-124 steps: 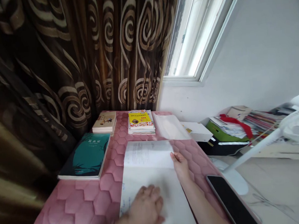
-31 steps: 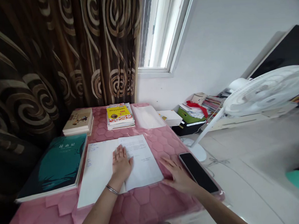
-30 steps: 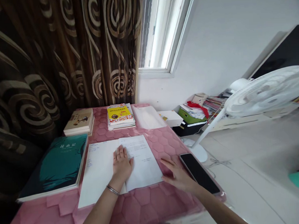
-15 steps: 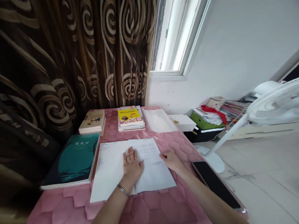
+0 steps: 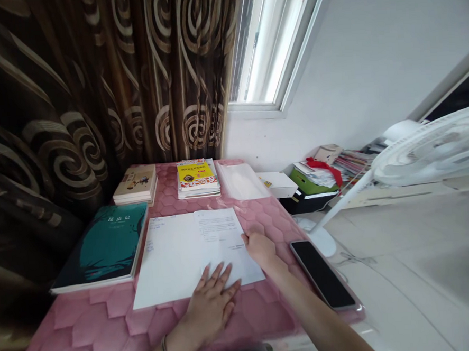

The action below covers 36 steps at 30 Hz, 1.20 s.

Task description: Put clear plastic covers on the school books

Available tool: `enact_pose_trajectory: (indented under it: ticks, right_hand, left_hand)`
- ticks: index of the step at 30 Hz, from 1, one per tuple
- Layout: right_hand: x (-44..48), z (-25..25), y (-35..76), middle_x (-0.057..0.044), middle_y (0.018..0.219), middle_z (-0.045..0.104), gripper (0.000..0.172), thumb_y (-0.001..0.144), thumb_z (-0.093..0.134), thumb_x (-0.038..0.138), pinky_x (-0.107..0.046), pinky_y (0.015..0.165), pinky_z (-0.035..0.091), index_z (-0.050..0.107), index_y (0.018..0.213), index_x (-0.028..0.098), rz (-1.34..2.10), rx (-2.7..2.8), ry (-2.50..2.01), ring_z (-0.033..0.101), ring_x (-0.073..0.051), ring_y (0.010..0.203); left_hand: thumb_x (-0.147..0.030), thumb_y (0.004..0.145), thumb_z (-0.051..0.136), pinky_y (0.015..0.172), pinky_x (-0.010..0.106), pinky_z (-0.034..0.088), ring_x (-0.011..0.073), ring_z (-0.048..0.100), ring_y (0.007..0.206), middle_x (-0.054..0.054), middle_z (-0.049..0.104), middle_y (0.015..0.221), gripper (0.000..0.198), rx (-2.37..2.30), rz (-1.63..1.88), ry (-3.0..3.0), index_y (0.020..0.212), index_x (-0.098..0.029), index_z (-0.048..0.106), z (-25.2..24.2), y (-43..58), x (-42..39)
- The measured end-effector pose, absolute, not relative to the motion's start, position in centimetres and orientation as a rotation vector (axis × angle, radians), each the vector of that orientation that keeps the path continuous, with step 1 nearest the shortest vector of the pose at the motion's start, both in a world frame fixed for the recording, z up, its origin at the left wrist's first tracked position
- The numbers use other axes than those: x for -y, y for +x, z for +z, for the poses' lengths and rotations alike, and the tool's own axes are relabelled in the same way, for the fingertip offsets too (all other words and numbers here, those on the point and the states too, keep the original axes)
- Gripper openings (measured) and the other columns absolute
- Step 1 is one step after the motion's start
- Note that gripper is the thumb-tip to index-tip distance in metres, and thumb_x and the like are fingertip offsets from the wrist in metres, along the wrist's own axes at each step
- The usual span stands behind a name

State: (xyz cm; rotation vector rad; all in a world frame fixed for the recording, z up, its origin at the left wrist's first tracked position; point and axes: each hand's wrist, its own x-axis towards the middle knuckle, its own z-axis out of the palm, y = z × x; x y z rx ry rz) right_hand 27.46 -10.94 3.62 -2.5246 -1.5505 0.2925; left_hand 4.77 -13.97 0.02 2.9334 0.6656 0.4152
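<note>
An open white booklet [image 5: 183, 253] lies flat on the pink quilted table cover [image 5: 108, 326]. My left hand [image 5: 210, 304] rests flat at the booklet's near edge, fingers spread, a bracelet on the wrist. My right hand [image 5: 260, 248] touches the right edge of the printed right-hand page, its fingers curled at the paper's border. A black phone [image 5: 322, 273] lies face up just right of that hand, near the table's right edge.
A teal book [image 5: 101, 247] lies left of the booklet. A tan book stack [image 5: 135, 182], a yellow-covered stack [image 5: 197, 178] and a clear sleeve [image 5: 240, 180] line the back. A patterned curtain hangs behind. A white fan [image 5: 431, 147] and clutter stand on the right.
My left hand slid from the middle of the booklet down to its near edge. My right hand moved from beside the phone to the right page's edge and stays there.
</note>
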Motion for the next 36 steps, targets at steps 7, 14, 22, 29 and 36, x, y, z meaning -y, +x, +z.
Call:
enact_pose_trajectory:
  ticks: [7, 14, 22, 29, 36]
  right_hand:
    - [17.9, -0.1, 22.1, -0.017, 0.145, 0.039, 0.060, 0.092, 0.039, 0.044, -0.048, 0.101, 0.031, 0.035, 0.144, 0.014, -0.153, 1.585, -2.470, 0.037, -0.034, 0.129]
    - [20.9, -1.9, 25.0, -0.015, 0.146, 0.039, 0.058, 0.092, 0.035, 0.043, -0.050, 0.099, 0.034, 0.041, 0.141, 0.014, -0.194, 1.416, -2.593, 0.036, -0.034, 0.130]
    - [20.7, -2.3, 26.3, -0.014, 0.146, 0.039, 0.056, 0.090, 0.036, 0.039, -0.050, 0.100, 0.036, 0.040, 0.142, 0.018, -0.141, 1.489, -2.623, 0.036, -0.033, 0.132]
    - [20.3, -0.7, 27.0, -0.007, 0.156, 0.022, 0.060, 0.089, 0.036, 0.034, -0.053, 0.104, 0.032, 0.031, 0.147, 0.025, 0.086, 1.552, -2.656, 0.022, -0.030, 0.141]
    - [14.0, 2.3, 28.3, -0.005, 0.157, 0.017, 0.061, 0.093, 0.031, 0.041, -0.055, 0.110, 0.022, 0.021, 0.150, 0.023, 0.442, 1.772, -2.418, 0.011, -0.027, 0.144]
  left_hand:
    - [-0.033, 0.096, 0.040, 0.116, 0.046, 0.019, 0.0225, 0.027, 0.141, 0.002, 0.027, 0.154, 0.049, -0.696, 0.404, 2.947, 0.144, -0.034, 0.033, -0.1, 4.9, 14.2]
    - [-0.032, 0.097, 0.039, 0.117, 0.045, 0.019, 0.0194, 0.027, 0.141, -0.003, 0.029, 0.154, 0.044, -0.708, 0.415, 2.954, 0.141, -0.037, 0.038, 1.3, 1.8, 13.5]
    - [-0.038, 0.097, 0.034, 0.115, 0.048, 0.024, 0.0191, 0.036, 0.137, -0.004, 0.047, 0.144, 0.035, -0.934, 0.235, 2.678, 0.114, -0.036, 0.065, 3.2, 0.8, 12.7]
    - [-0.037, 0.095, 0.033, 0.116, 0.050, 0.016, 0.0241, 0.020, 0.143, 0.009, 0.020, 0.156, 0.054, -1.570, 0.162, 2.432, 0.145, -0.019, 0.034, 2.9, 9.3, 3.2]
    - [-0.040, 0.094, 0.028, 0.117, 0.047, 0.009, 0.0266, 0.010, 0.145, 0.010, 0.016, 0.157, 0.062, -1.578, 0.082, 2.550, 0.147, -0.008, 0.027, 0.4, 10.9, 0.7]
